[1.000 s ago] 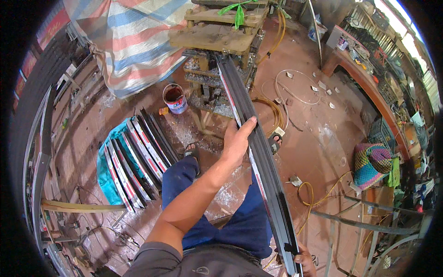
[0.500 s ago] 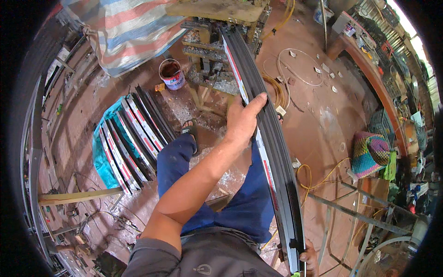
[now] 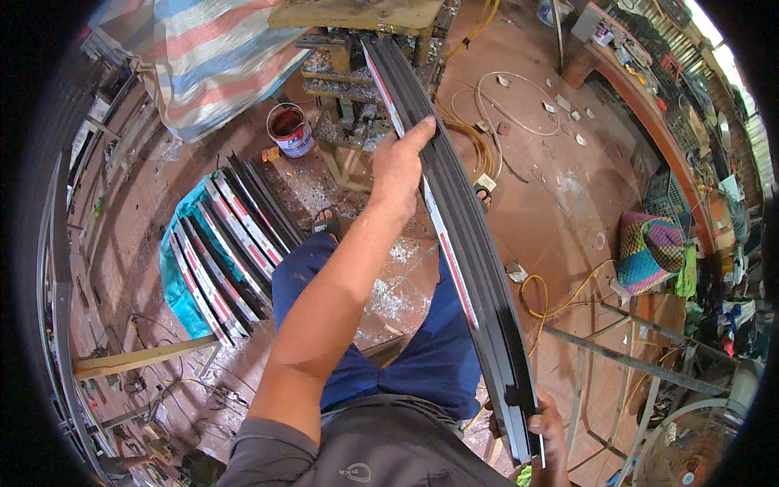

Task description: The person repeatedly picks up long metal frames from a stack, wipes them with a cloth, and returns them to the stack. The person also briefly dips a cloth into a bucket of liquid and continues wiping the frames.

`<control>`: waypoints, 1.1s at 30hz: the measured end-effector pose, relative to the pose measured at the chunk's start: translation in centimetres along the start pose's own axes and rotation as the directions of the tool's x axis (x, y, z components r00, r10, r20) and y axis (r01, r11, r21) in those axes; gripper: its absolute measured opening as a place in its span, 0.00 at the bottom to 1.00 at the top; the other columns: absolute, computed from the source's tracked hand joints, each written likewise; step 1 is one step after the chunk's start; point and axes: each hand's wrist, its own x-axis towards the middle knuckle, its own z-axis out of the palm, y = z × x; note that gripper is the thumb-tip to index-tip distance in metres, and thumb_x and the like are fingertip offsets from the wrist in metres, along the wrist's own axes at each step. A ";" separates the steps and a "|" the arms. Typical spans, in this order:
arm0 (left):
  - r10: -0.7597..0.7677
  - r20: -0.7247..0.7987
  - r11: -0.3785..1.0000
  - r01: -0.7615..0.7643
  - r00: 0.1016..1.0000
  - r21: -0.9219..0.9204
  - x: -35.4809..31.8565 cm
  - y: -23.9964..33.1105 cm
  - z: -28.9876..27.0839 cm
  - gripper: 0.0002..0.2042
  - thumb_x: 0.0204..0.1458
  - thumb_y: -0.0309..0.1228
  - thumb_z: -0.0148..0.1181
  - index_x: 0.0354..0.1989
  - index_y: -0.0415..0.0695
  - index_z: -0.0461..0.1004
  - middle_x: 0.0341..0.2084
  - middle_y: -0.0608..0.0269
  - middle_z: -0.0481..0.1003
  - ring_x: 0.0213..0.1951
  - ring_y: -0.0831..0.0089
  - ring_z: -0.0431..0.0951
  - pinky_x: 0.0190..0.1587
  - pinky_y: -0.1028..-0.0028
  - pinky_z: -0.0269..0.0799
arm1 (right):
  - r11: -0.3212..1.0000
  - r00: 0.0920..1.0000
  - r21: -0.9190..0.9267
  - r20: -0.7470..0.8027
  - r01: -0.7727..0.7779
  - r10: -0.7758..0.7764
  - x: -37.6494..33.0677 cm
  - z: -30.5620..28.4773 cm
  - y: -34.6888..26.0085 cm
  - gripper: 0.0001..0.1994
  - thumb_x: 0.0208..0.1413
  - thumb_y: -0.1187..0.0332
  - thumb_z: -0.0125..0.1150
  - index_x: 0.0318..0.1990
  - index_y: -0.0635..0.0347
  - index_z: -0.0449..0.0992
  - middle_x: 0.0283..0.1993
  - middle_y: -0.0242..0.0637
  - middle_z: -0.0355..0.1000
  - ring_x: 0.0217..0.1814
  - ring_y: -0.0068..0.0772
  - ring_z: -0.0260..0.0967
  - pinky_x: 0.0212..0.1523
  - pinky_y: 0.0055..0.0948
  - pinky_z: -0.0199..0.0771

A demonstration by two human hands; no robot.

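A long dark metal profile with grooves and a white-and-red strip along its left edge slants across my lap. Its far end meets the machine with the pale top plate. My left hand is wrapped over the profile's upper part, thumb on the grooved face. Near the lower end, my right hand grips the right edge; its fingers are partly hidden behind the profile. A notch shows in the profile just above that hand.
More striped profiles lie on a teal sheet at left. A paint bucket stands beside the machine. Yellow hose and pale coiled tubing lie on the floor at right, near a metal frame and a fan.
My left hand has moved up and left with the profile, toward the machine. The right hand has risen slightly with the lower end. The whole view has shifted a little.
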 end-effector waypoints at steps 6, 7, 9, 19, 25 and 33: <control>-0.012 0.011 0.999 0.012 1.000 -0.031 0.7 -0.1 -0.5 0.14 0.62 0.40 0.65 0.42 0.40 0.78 0.31 0.60 0.80 0.30 0.69 0.82 0.34 0.67 0.78 | 0.999 1.000 0.029 -0.005 -0.013 0.013 0.6 1.0 0.0 0.57 0.35 0.50 0.83 0.72 0.73 0.63 0.49 0.49 0.80 0.41 0.41 0.83 0.42 0.38 0.86; 0.009 0.015 1.000 -0.008 1.000 -0.027 0.7 -0.2 -0.5 0.14 0.63 0.42 0.65 0.40 0.42 0.79 0.29 0.60 0.81 0.29 0.68 0.81 0.34 0.66 0.78 | 0.999 1.000 0.027 -0.002 -0.019 0.019 0.6 1.0 0.1 0.57 0.35 0.50 0.83 0.72 0.73 0.63 0.49 0.49 0.80 0.41 0.42 0.83 0.43 0.38 0.86; -0.004 0.011 1.000 0.004 1.000 -0.021 0.7 -0.3 -0.4 0.14 0.63 0.42 0.65 0.41 0.42 0.79 0.29 0.60 0.80 0.29 0.69 0.81 0.33 0.66 0.79 | 1.000 1.000 0.013 -0.001 -0.027 0.027 0.6 0.9 0.0 0.58 0.34 0.50 0.83 0.73 0.73 0.63 0.49 0.48 0.80 0.41 0.42 0.83 0.43 0.38 0.86; -0.027 0.002 0.998 0.027 1.000 -0.062 0.8 -0.1 -0.2 0.14 0.63 0.42 0.64 0.43 0.42 0.78 0.29 0.61 0.79 0.28 0.69 0.81 0.32 0.67 0.79 | 0.999 1.000 0.031 -0.015 -0.007 0.008 0.4 1.3 -0.6 0.58 0.36 0.55 0.82 0.75 0.72 0.60 0.53 0.51 0.80 0.44 0.40 0.82 0.48 0.37 0.84; -0.014 -0.001 0.999 0.014 1.000 -0.049 1.0 -0.3 -0.5 0.14 0.62 0.41 0.64 0.43 0.42 0.77 0.30 0.61 0.79 0.29 0.70 0.80 0.32 0.67 0.79 | 0.998 1.000 0.055 -0.030 0.009 -0.007 0.8 1.9 -0.1 0.58 0.34 0.57 0.82 0.76 0.72 0.59 0.54 0.51 0.80 0.45 0.39 0.82 0.49 0.35 0.83; 0.008 -0.008 0.998 -0.009 1.000 -0.059 1.0 -0.5 -0.4 0.14 0.61 0.40 0.64 0.43 0.41 0.78 0.30 0.62 0.79 0.30 0.71 0.81 0.33 0.68 0.79 | 1.000 0.998 -0.001 -0.064 0.026 -0.026 1.1 1.9 -0.1 0.56 0.35 0.52 0.83 0.73 0.69 0.63 0.53 0.53 0.80 0.42 0.41 0.83 0.45 0.38 0.85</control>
